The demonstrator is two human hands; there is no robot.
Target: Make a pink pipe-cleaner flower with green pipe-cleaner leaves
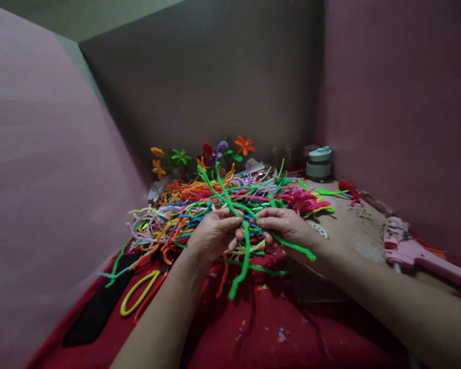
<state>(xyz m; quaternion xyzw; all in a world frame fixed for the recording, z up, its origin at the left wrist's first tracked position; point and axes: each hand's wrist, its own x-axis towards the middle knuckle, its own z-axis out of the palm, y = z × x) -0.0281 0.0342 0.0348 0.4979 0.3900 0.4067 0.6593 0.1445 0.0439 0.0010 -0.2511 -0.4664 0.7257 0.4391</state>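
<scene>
Bright green pipe cleaners [247,251] cross each other between my two hands, above the table. My left hand [217,230] is closed, thumb and fingers pinching the green strands near their crossing. Two ends rise up and away from it, and one hangs down toward me. My right hand [280,225] pinches a green strand too, whose end sticks out below the palm to the right. Just behind both hands lies a large heap of pipe cleaners [200,197] in many colours. The exact twist at the crossing is partly hidden by my fingers.
Pipe-cleaner flowers [245,145] stand at the back. A lidded jar [318,164] is at back right, a pink glue gun [418,256] at right. Yellow-handled scissors [140,292] and a black flat object [100,307] lie left on the red cloth [261,333]. Pink walls enclose both sides.
</scene>
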